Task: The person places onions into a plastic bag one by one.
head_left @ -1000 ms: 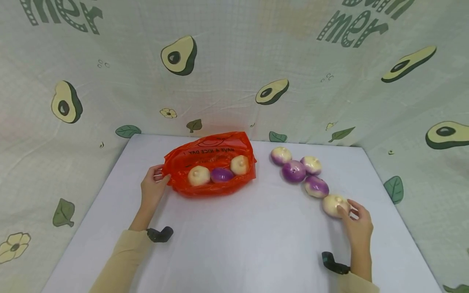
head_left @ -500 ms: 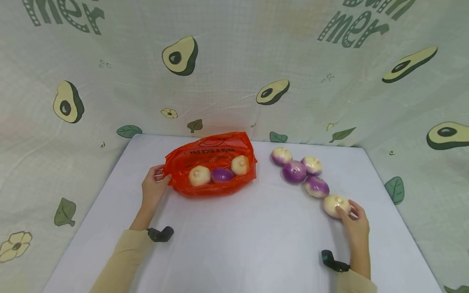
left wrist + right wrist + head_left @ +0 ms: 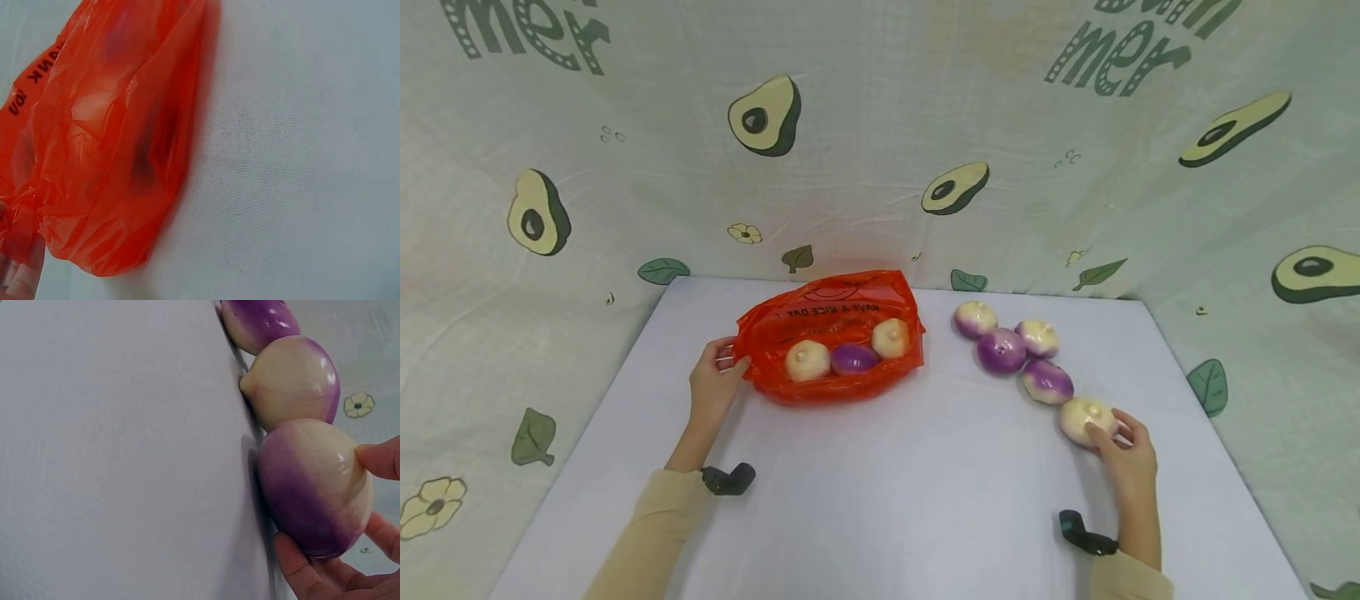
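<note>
On the left of the table, a red plastic bag [image 3: 823, 390] lies with its mouth facing me. Two white turnips [image 3: 807, 361] and a purple one [image 3: 854, 358] between them sit inside. My left hand [image 3: 709, 387] pinches the bag's left edge; the left wrist view shows the crumpled plastic [image 3: 106, 187] between thumb and fingers. Over on the right, my right hand [image 3: 1131, 458] holds a white-and-purple turnip [image 3: 1081, 419], thumb on its pale top and fingers around its side. That turnip [image 3: 306, 487] appears to rest on the table, against its neighbour [image 3: 290, 384].
Several more turnips, among them a purple one [image 3: 1002, 351] and a white-topped one [image 3: 976, 319], lie close together beyond my right hand. A white cloth covers the table [image 3: 895, 492]. Behind it hangs a curtain [image 3: 865, 125] printed with avocados.
Almost nothing differs. The right hand has shifted very slightly left against the turnip; the left hand and the bag stay where they were.
</note>
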Available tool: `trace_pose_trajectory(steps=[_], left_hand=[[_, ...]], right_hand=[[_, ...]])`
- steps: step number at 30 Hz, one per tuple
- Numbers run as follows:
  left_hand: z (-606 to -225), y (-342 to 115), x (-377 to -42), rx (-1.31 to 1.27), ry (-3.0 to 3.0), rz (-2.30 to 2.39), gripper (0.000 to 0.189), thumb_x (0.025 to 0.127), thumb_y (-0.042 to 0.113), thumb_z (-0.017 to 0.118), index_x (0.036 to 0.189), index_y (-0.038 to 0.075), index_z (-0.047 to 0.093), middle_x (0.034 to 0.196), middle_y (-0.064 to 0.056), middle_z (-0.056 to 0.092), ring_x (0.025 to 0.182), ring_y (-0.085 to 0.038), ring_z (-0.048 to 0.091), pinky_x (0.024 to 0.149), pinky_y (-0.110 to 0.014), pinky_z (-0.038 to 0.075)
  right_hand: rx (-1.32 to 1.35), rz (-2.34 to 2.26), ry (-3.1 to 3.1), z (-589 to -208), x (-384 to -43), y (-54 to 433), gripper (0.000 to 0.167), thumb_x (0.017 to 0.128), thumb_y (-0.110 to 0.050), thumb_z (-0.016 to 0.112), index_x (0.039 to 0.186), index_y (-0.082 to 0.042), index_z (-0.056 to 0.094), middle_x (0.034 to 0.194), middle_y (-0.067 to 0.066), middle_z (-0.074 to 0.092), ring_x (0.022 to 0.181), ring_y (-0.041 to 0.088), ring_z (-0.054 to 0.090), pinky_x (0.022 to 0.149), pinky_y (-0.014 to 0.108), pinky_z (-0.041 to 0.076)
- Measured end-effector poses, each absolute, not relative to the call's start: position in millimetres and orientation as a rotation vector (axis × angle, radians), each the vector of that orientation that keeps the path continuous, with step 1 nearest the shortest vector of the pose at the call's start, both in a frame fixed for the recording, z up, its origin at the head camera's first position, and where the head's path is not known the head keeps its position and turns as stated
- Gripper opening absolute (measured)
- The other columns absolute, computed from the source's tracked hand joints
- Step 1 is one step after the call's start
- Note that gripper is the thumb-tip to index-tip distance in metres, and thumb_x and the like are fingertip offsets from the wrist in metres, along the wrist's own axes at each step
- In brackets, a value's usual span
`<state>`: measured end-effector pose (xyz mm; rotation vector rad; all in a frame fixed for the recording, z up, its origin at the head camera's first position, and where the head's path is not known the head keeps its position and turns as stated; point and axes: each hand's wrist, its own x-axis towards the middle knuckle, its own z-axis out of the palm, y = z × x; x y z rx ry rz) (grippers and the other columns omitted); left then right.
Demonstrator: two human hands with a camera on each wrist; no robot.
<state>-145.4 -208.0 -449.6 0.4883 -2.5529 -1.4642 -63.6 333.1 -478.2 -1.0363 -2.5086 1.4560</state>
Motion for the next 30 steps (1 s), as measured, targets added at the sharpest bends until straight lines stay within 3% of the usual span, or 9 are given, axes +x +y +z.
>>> trace_pose_trajectory(steps=[6, 13, 20, 30], left_hand=[[-451, -208, -146, 0.475, -2.55, -1.465, 0.041, 0.093, 0.018, 0.054, 0.132, 0.011, 0.045, 0.122, -0.014, 0.054, 0.104, -0.024, 0.053, 0.068, -0.002, 0.042], [-451, -208, -146, 0.474, -2.557, -1.46, 0.042, 0.093, 0.019, 0.054, 0.132, 0.011, 0.045, 0.123, -0.013, 0.054, 0.104, -0.024, 0.053, 0.071, -0.005, 0.044], [-451, -209, -146, 0.467, -2.552, -1.47, 0.042, 0.093, 0.019, 0.054, 0.132, 0.011, 0.045, 0.123, -0.013, 0.054, 0.105, -0.024, 0.053, 0.07, -0.005, 0.044], [-454, -210, -147, 0.427, -2.518, -1.432, 0.039, 0.091, 0.017, 0.055, 0.128, 0.007, 0.048, 0.117, -0.017, 0.057, 0.099, -0.027, 0.055, 0.064, -0.001, 0.04]], right_hand=[[-1.018, 1.463, -2.553, -474, -61, 328, 0.071, 0.087, -0.04, 0.06, 0.144, -0.01, 0.03, 0.141, 0.022, 0.034, 0.097, 0.01, 0.044, 0.061, 0.005, 0.036], [-0.947, 1.472, -2.618, -472, -57, 314, 0.069, 0.087, -0.039, 0.061, 0.142, -0.009, 0.032, 0.139, 0.022, 0.036, 0.094, 0.007, 0.044, 0.062, 0.006, 0.037], [-0.788, 1.512, -2.712, -470, -57, 288, 0.066, 0.087, -0.037, 0.061, 0.14, -0.009, 0.034, 0.138, 0.022, 0.038, 0.112, 0.026, 0.046, 0.068, 0.012, 0.04], [-0.485, 1.531, -2.747, -468, -66, 247, 0.059, 0.087, -0.025, 0.065, 0.136, -0.006, 0.039, 0.129, 0.02, 0.046, 0.108, 0.03, 0.05, 0.074, 0.017, 0.043]])
